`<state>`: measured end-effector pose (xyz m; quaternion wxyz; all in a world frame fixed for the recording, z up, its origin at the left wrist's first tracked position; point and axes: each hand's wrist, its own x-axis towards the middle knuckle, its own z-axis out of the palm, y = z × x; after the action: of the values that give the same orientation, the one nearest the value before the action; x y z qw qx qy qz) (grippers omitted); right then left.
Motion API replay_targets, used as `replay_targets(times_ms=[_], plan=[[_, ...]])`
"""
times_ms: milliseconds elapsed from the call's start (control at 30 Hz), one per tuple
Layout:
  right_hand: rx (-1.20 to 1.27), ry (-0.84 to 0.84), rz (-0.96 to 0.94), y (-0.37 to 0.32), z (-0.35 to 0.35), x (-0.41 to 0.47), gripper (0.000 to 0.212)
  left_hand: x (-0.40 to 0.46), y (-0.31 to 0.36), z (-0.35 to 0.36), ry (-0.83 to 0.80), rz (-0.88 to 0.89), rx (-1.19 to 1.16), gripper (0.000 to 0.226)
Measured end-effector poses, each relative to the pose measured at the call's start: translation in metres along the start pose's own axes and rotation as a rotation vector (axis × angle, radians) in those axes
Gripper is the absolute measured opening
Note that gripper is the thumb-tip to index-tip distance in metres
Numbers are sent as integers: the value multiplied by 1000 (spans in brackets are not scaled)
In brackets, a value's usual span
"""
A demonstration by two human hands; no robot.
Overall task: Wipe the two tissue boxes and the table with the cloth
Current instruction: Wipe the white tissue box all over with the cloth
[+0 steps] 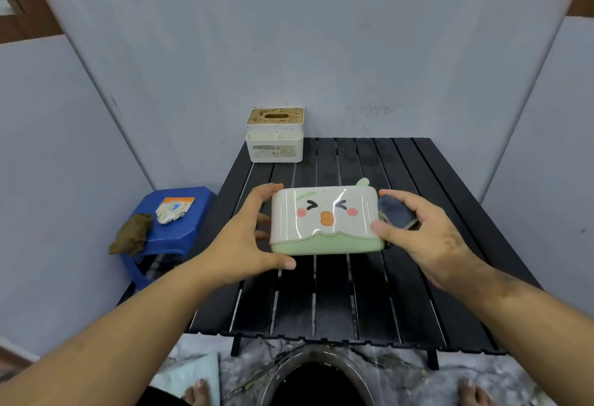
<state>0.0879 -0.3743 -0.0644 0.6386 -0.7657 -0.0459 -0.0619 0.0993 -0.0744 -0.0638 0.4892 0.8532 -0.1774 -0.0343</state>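
A pale green and white tissue box [324,221] with a cartoon face is lifted over the middle of the black slatted table [340,293], its face turned toward me. My left hand [247,238] grips its left end, thumb under the front edge. My right hand [421,229] holds the right end, with a folded dark blue cloth [396,212] held against that end of the box. A second tissue box [275,135], white with a wooden slotted lid and brown specks, stands at the table's far left corner.
A blue plastic stool [180,232] stands left of the table with a brown rag [131,234], a white crumpled cloth and an orange packet on it. Grey walls close in on three sides. A dark round basin [318,380] and my bare feet lie below the table's near edge.
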Motion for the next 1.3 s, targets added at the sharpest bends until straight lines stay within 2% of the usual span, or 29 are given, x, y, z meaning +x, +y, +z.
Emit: replay_targets(times_ms=[100,200,300,400,500,633,767,867,933,1067,1300], plan=[[-137,142,-78,-6,8,-1,44,0,4,7,38,23,15,107],[-467,226,-385,-23,22,-4,44,0,13,16,80,38,2,106],[-582,130,-589,-35,46,-6,30,-1,21,27,108,72,-10,107],[-632,48,-643,-38,60,-4,23,-2,24,32,120,87,-6,105],[-624,157,-547,-39,40,5,21,-3,23,30,115,74,-3,105],[-492,308,-227,-32,0,14,10,-4,17,27,108,65,7,104],[-135,164,6,-7,-20,10,13,-5,9,25,100,75,46,105],[25,72,55,2,-21,2,20,-7,5,27,70,66,76,108],[63,38,49,5,-23,-3,25,-9,4,28,49,72,57,100],[-40,-38,31,15,-30,-10,34,-12,3,32,132,75,-44,79],[-122,-60,110,22,-25,-25,50,-18,-5,45,152,3,15,88]])
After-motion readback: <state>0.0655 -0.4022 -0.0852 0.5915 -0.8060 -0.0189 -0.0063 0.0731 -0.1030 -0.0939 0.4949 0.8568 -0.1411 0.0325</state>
